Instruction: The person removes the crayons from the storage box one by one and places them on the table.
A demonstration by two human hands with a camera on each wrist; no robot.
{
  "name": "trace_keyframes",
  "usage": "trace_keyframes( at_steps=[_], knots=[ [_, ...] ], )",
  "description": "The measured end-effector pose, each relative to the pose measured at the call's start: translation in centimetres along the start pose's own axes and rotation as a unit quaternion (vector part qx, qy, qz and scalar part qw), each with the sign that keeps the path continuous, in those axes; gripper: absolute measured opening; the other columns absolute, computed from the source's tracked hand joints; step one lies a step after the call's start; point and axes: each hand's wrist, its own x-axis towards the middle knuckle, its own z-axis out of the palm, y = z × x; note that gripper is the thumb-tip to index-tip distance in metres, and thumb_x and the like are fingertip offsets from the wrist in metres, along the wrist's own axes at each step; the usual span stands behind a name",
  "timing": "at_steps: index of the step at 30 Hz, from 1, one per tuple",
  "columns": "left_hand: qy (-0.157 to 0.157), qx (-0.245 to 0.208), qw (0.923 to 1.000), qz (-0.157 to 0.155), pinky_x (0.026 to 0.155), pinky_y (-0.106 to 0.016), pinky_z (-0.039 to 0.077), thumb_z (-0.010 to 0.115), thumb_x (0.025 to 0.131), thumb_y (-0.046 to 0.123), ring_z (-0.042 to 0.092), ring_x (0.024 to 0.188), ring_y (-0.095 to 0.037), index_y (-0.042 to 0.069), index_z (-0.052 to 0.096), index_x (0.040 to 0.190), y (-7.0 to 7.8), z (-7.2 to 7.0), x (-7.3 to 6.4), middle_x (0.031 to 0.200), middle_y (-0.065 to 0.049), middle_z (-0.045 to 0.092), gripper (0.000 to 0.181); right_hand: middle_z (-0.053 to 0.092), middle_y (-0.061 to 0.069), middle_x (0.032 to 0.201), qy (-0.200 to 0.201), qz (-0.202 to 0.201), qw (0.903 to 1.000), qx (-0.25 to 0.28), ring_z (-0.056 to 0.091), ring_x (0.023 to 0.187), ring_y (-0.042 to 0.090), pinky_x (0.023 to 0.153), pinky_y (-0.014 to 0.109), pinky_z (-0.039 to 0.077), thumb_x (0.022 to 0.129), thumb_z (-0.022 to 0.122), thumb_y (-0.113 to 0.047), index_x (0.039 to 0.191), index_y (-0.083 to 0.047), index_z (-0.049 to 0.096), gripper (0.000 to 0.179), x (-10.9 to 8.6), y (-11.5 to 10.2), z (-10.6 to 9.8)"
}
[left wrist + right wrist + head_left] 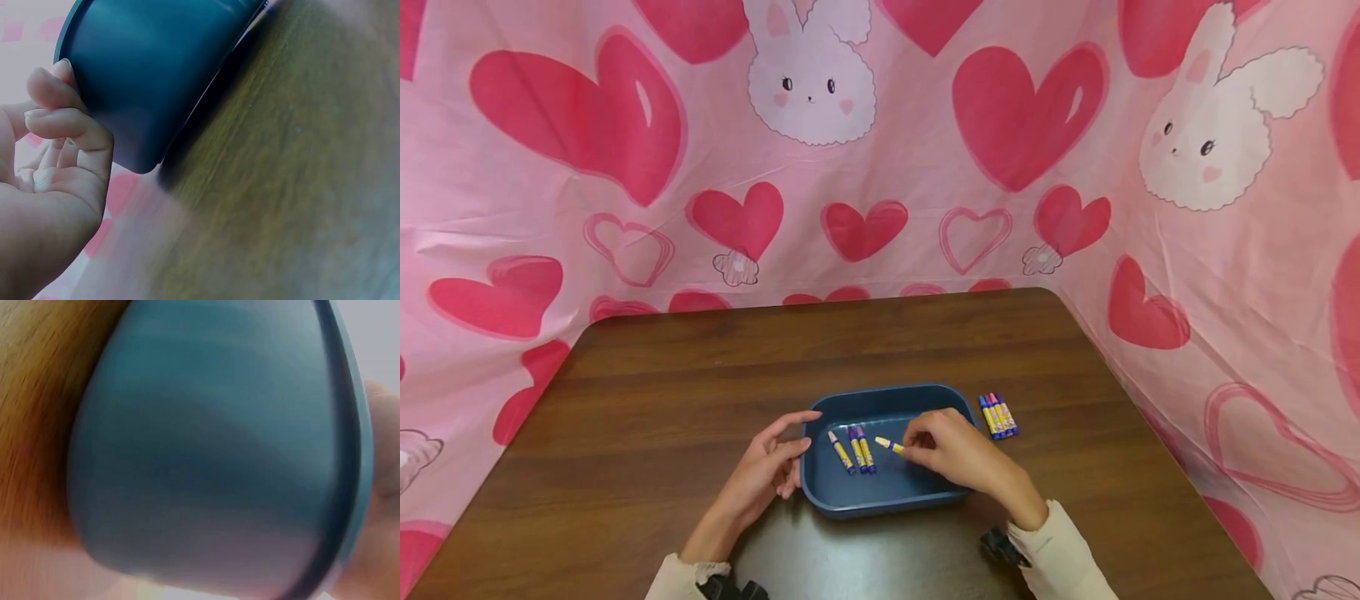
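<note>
A dark blue rectangular tray (887,504) lies on the table in the head view, with three crayons in yellow wrappers inside: one pale-tipped crayon (842,452) at the left and two purple-tipped crayons (862,450) side by side. Over the tray's right half, my right hand (953,448) pinches a cream crayon (889,445) between thumb and fingertips, its tip pointing left. My left hand (767,462) is at the tray's left end, index fingertip over the rim and the fingers loosely bent. In the left wrist view, its fingers (69,122) lie against the tray's outer wall.
Several more crayons (998,417) lie in a neat row on the table just right of the tray. The brown wooden table (625,433) reaches back to a pink cloth (865,175) printed with hearts and rabbits, which also hangs along both sides.
</note>
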Motion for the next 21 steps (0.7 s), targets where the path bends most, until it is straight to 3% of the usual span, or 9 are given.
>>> trace_keyframes(
  at_steps=[8,15,21],
  knots=[
    [-0.008,0.001,0.9999,0.006,0.043,-0.022,0.044,0.06,0.101,0.021,0.048,0.042,-0.01,0.006,0.041,0.147,-0.1,-0.1,0.1,0.057,-0.003,0.056,0.052,0.063,-0.01,0.078,0.099,-0.003,0.9945,0.033,0.057,0.069,0.004,0.062,0.023,0.052,0.087,0.078,-0.016,0.087,-0.014,0.075,0.004,-1.2,1.3,-1.4],
    [0.003,0.009,0.9999,0.004,0.042,-0.022,0.043,0.061,0.1,0.021,0.048,0.041,-0.01,0.008,0.044,0.146,-0.2,-0.1,0.2,0.055,-0.003,0.056,0.051,0.069,-0.004,0.079,0.163,0.078,0.9792,0.093,0.062,0.068,0.015,0.059,0.027,0.055,0.086,0.079,-0.015,0.091,-0.018,0.075,0.006,-2.7,2.6,-3.4],
    [0.004,0.024,0.9997,0.009,0.042,-0.022,0.043,0.06,0.1,0.022,0.047,0.041,-0.01,0.009,0.046,0.145,-0.3,-0.2,0.2,0.056,-0.003,0.057,0.048,0.071,-0.001,0.08,0.194,0.107,0.969,0.109,0.064,0.067,0.025,0.057,0.03,0.055,0.087,0.079,-0.023,0.092,-0.016,0.076,0.009,-3.8,4.1,-4.7]
  ],
)
